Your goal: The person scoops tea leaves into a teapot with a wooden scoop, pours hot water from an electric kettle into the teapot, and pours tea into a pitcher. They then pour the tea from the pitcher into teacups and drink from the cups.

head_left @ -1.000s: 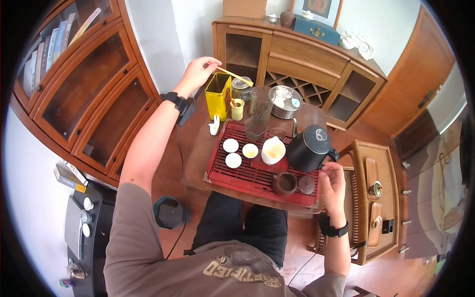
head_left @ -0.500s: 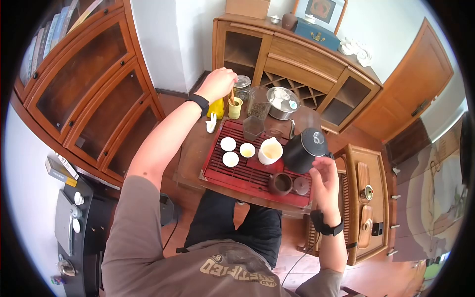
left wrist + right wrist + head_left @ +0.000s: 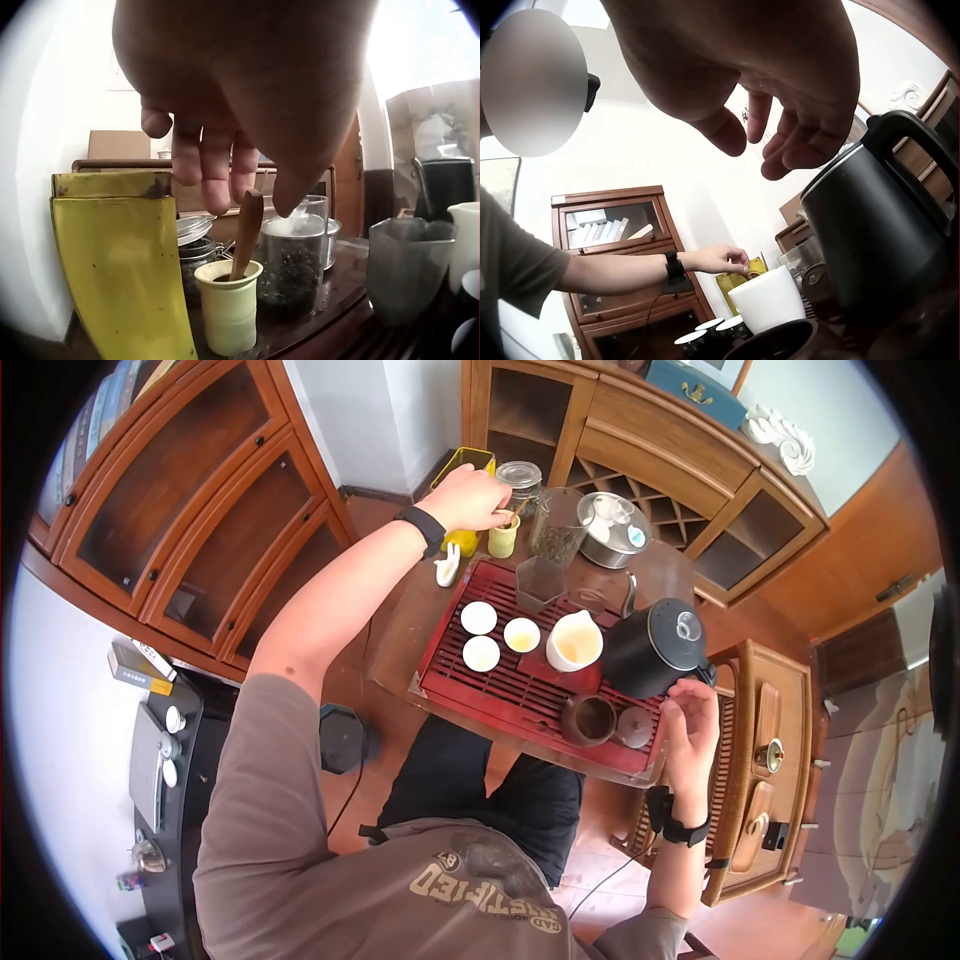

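Close by the left hand's (image 3: 462,500) open fingers, a wooden handle (image 3: 247,236) leaned in a cream cup (image 3: 229,319); the right hand (image 3: 690,735), fingers relaxed, hung beside the kettle (image 3: 645,652).

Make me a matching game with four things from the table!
Things:
1. kettle
2. tin
3. wooden stick
4. tray

Clues:
A. leaning in the small pot
B. red, with slats
C. black
D. yellow, with an open top

Right pairs: 1-C, 2-D, 3-A, 4-B
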A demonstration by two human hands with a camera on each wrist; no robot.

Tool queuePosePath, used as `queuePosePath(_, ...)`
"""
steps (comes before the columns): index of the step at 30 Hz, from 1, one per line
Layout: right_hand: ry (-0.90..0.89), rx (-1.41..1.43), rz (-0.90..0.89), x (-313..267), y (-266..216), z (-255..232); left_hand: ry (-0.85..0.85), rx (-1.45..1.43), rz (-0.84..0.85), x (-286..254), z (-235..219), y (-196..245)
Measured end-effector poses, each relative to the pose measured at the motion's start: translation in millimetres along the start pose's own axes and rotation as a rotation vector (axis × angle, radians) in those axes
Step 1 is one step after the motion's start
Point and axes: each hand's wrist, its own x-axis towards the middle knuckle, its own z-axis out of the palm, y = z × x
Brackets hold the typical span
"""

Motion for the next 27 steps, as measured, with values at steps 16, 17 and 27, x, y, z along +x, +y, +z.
queuePosePath(16, 0.014, 0.077, -0.026, 1, -2, 5, 0.302, -0.300, -0.111, -7, -16, -5)
queuePosePath(17, 0.022, 0.075, -0.029, 3, -5, 6, 0.326, -0.384, -0.161, -9, -24, -6)
queuePosePath(27, -0.123, -0.106, -0.084, 36, -59, 32, 0.349, -1.014, -0.267, -49, -96, 14)
